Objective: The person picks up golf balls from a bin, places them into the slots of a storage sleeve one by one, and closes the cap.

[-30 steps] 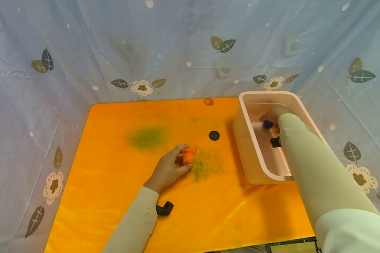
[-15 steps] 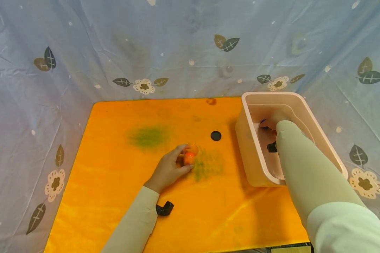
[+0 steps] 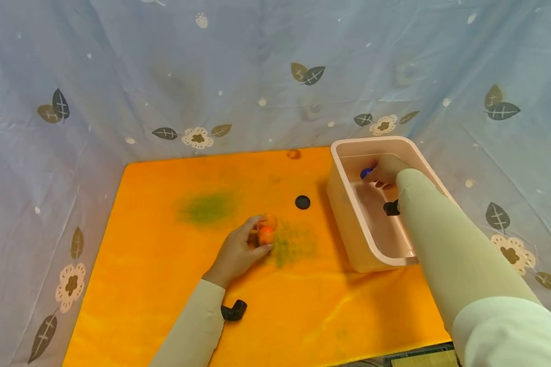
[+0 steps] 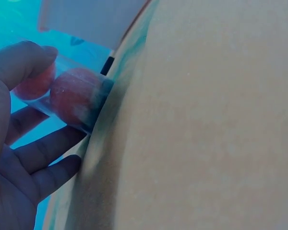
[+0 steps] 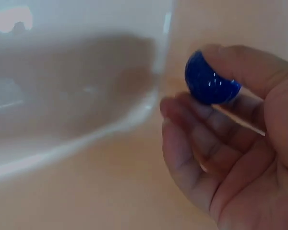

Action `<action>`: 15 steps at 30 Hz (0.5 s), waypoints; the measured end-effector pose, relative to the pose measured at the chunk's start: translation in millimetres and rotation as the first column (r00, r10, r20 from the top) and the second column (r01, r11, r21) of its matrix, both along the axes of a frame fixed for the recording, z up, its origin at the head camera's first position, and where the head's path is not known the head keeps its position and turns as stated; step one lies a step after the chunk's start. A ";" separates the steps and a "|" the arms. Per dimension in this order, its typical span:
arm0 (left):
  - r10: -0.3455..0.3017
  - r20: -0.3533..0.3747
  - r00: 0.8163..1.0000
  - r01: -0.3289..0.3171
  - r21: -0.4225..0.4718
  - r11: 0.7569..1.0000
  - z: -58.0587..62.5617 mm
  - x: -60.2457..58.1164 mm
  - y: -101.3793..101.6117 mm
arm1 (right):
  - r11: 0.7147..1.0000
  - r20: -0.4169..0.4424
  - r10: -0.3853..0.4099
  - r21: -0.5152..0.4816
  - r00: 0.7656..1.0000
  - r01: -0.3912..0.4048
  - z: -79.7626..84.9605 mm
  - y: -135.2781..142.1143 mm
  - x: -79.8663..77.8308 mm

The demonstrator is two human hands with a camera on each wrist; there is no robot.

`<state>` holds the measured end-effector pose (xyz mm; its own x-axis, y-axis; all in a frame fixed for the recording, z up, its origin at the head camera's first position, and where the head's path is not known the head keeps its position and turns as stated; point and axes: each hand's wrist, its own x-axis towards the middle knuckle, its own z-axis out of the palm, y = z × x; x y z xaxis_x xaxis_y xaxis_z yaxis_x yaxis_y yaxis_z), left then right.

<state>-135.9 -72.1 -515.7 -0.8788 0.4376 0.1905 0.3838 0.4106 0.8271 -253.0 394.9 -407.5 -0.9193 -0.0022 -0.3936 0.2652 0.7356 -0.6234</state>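
Observation:
My left hand (image 3: 234, 257) grips a clear cylinder (image 4: 102, 93) between thumb and fingers, standing on the orange table (image 3: 165, 275). Two balls are stacked inside it; they look orange in the head view and red in the left wrist view, where the lower ball (image 4: 74, 96) shows best. My right hand (image 3: 388, 168) reaches down into a pink bin (image 3: 355, 224) to the right. Its thumb and fingers pinch a shiny blue ball (image 5: 206, 81), held near the bin's far left inner wall. Part of that ball is hidden by the thumb.
A black round lid-like disc (image 3: 302, 202) lies on the table between the left hand and the bin. Black camera mounts stick out at both wrists. Blue patterned curtains (image 3: 257, 76) hang at the back and sides.
My right hand has taken hold of the blue ball in the bin and lifted it. The left hand keeps its grip on the cylinder. The head view has shifted slightly.

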 end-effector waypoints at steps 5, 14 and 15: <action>0.017 -0.011 1.000 -0.017 -0.002 1.000 0.7 0.3 2.0 | 0.984 -0.198 0.136 0.144 0.971 -0.108 31.0 -10.1 7.5; 0.033 -0.019 0.999 -0.033 -0.022 0.999 -1.8 3.5 5.5 | 0.973 -0.382 0.227 0.124 0.896 -0.194 97.1 -38.9 45.2; 0.031 -0.020 0.999 -0.031 -0.021 0.999 -0.8 2.9 6.8 | 0.976 -0.409 0.217 0.100 0.886 -0.193 105.7 -43.4 52.2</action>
